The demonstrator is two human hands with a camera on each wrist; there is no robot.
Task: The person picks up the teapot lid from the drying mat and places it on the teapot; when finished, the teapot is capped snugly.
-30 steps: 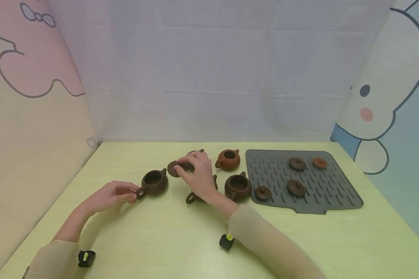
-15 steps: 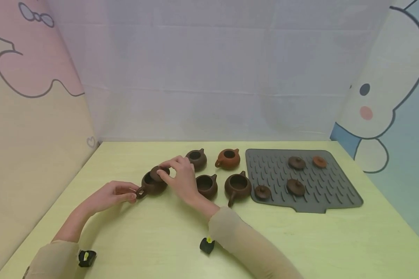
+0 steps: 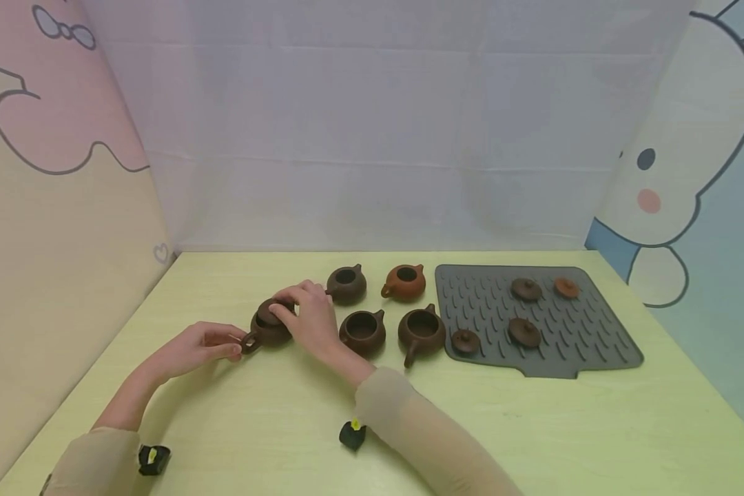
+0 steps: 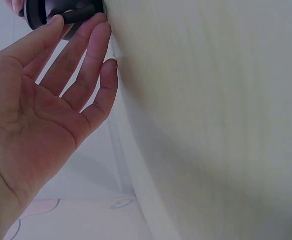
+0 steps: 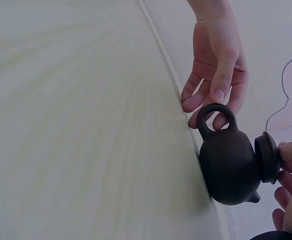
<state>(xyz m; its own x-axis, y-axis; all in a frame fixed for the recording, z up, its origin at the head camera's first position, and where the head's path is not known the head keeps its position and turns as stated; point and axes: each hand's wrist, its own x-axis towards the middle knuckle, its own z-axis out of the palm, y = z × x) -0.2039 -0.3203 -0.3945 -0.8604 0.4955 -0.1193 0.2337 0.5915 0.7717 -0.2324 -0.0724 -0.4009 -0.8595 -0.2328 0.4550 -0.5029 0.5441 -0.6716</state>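
A dark brown teapot [image 3: 271,335] stands on the table left of the other pots, its handle [image 5: 215,114] toward my left hand. My left hand [image 3: 198,350] pinches that handle between thumb and fingertips; the left wrist view shows the palm [image 4: 36,120] with the little finger off the pot. My right hand [image 3: 313,320] holds a dark brown lid [image 3: 269,311] by its top, over the teapot's mouth. In the right wrist view the lid [image 5: 267,157] is right at the rim, slightly tilted, with a narrow gap showing along one side.
Right of my hands stand more lidless teapots: a grey-brown one [image 3: 347,286], an orange-brown one [image 3: 404,284] and two dark brown ones, one [image 3: 362,334] beside my right wrist, another [image 3: 423,331] by the mat. Several lids lie on the grey ridged mat [image 3: 483,296].
My right hand has carried the lid left and down, from beside the teapot to over its mouth, uncovering the pots behind. My left hand has stayed at the handle.
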